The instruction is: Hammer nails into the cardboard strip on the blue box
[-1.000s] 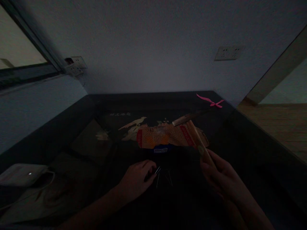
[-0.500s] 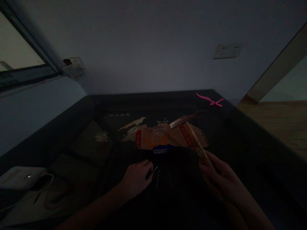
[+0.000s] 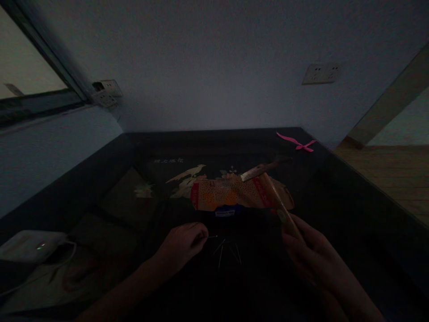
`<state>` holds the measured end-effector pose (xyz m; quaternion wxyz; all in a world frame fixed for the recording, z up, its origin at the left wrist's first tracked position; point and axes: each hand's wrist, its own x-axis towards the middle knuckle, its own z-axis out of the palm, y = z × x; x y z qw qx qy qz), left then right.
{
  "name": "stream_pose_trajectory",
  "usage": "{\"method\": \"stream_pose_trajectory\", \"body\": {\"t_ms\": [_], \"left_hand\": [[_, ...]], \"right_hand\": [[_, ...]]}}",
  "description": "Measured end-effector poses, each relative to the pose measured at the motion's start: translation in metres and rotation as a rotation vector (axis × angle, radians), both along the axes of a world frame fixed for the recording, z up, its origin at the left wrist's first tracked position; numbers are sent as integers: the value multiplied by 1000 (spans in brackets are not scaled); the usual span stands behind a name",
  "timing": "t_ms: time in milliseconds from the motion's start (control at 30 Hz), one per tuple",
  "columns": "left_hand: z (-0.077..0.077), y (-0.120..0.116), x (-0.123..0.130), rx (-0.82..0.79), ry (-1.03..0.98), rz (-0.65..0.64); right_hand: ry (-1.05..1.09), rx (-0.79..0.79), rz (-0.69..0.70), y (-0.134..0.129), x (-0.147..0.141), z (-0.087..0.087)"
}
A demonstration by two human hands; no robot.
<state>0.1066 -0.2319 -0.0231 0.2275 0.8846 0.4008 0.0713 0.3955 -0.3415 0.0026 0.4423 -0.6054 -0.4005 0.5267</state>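
Hammer [image 3: 277, 197] in right hand [image 3: 308, 248], nail [image 3: 212, 236] in left hand [image 3: 184, 241]: gripping one firmly, seemingly pinching the other, ideally holding it apart from the loose nails [image 3: 220, 256].

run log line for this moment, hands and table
left hand: pinching thin nail | right hand: gripping hammer by handle | on table: loose nails, patterned package, pink ribbon

Dim, grainy — foreground in deep shadow

A head-worn camera looks forward and down from close above the near side of the table [image 3: 208, 143], facing its far edge and the wall [image 3: 214, 67].
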Motion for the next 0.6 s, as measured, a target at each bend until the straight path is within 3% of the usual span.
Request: {"method": "stream_pose_trajectory", "body": {"t_ms": [233,400,600], "left_hand": [[24,8,1,-105,-369,-17],[41,5,3,-66,-564,-57],[69,28,17,88,-697,113]], "right_hand": [[-18,3,15,1,0,-1],[13,20,-33,1,0,-2],[23,14,-1,2,-1,-1]]}}
